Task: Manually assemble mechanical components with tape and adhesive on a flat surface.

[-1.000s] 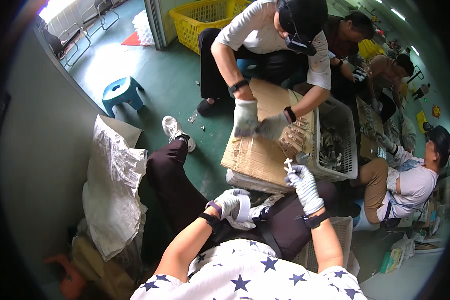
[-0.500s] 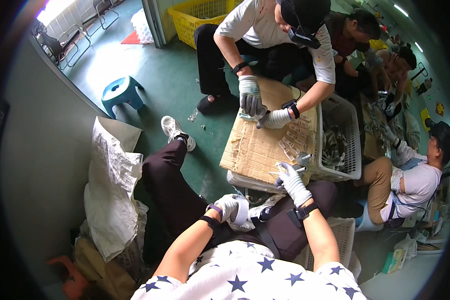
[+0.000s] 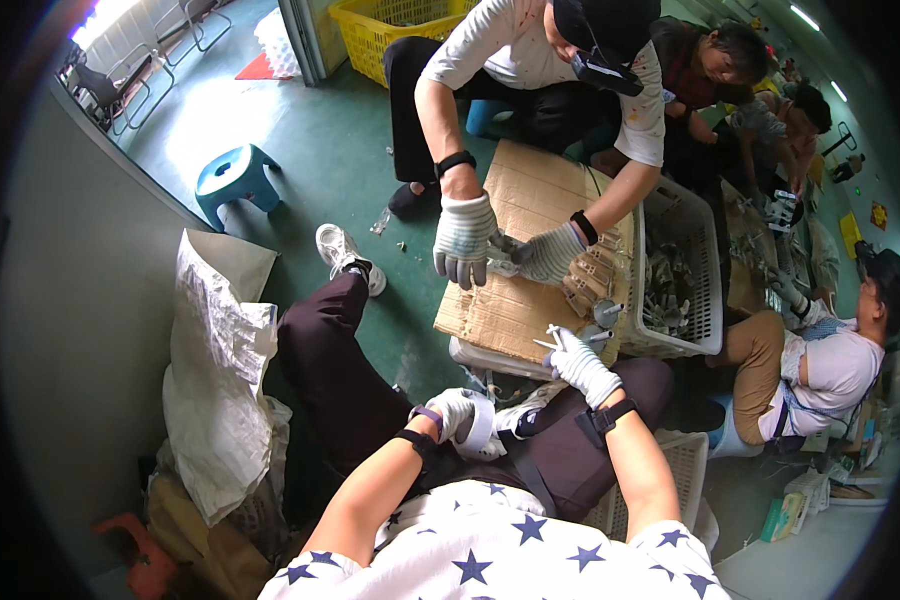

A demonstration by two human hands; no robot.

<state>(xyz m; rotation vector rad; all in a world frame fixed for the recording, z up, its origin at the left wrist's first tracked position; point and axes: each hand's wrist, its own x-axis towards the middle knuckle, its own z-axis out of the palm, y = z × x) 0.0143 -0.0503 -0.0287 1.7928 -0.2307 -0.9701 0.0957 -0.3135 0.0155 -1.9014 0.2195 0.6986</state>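
Note:
My left hand, in a striped grey-white glove, is closed around a white ring-shaped piece above my lap. My right hand, gloved alike, pinches a slim white two-pronged piece at the near edge of a cardboard sheet. Close to its fingertips stand round grey parts with short stems. Small flat light-coloured parts lie in a row on the cardboard. Across from me, a co-worker's gloved hands handle a small piece whose kind I cannot make out.
A white basket of metal parts adjoins the cardboard on the right. Another pale basket stands by my right thigh. A blue stool, a white sack and a yellow crate are around. Several other people sit at the right.
The co-worker's hands have moved nearer to me over the cardboard, one of them towards the left. My own hands have hardly moved and keep their grips.

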